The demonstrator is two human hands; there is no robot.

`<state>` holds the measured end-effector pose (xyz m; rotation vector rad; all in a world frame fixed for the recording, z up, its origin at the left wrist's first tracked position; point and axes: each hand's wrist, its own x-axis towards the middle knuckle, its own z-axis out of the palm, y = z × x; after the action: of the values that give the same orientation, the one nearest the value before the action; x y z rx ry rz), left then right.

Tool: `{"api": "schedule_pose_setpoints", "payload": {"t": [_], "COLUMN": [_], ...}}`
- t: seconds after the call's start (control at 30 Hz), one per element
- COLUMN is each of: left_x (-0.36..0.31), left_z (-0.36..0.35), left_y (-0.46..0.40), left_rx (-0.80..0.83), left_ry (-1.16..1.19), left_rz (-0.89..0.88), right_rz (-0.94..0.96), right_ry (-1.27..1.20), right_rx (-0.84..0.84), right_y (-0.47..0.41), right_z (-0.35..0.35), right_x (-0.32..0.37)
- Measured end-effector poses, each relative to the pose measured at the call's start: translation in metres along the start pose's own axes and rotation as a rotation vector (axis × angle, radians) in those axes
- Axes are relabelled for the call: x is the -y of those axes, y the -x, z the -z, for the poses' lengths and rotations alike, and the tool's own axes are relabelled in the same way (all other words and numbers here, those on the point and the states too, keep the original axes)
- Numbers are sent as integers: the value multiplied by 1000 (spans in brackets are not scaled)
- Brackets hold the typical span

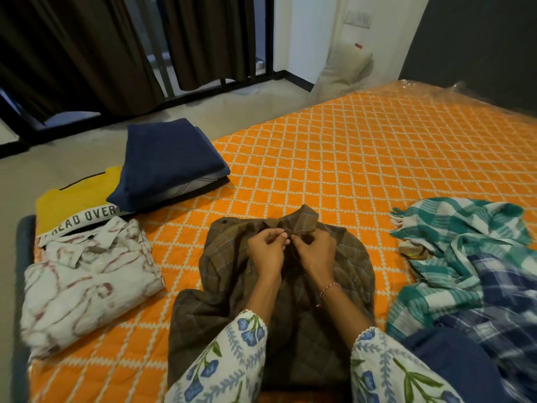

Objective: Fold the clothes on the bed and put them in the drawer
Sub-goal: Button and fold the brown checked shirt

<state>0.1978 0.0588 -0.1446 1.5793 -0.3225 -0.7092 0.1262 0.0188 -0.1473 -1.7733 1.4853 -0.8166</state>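
A brown checked shirt point(226, 292) lies spread on the orange bed point(363, 158), collar pointing away from me. My left hand point(266, 251) and my right hand point(315, 253) meet just below the collar, each pinching the shirt's front placket. On the left lie a folded white marbled shirt point(87, 283), a folded yellow T-shirt point(75, 199) and a folded navy garment point(165, 164). On the right is an unfolded heap: a teal checked cloth point(453, 242), a blue plaid cloth point(499, 309) and a navy piece point(453, 362).
The bed's left edge drops to a grey floor point(72, 158). Dark curtains point(87, 48) and a black-framed glass door stand beyond it. A pillow in plastic point(345, 71) leans in the far corner. No drawer is in view.
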Motion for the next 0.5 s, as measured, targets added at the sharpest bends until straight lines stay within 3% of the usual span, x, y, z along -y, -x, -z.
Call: {"api": "schedule_pose_setpoints", "payload": {"t": [0.23,0.5], "left_x": [1,11], "left_z": [-6,-15], "left_y": [15,17], "left_rx": [-68,16], "left_ry": [7,-130], "left_rz": [-8,-95], "right_rz": [54,4], "right_ry": [25,-80], "right_rx": [-42,-41], "right_y": [11,7], "right_z": [9,17], "right_x": [2,-5]}}
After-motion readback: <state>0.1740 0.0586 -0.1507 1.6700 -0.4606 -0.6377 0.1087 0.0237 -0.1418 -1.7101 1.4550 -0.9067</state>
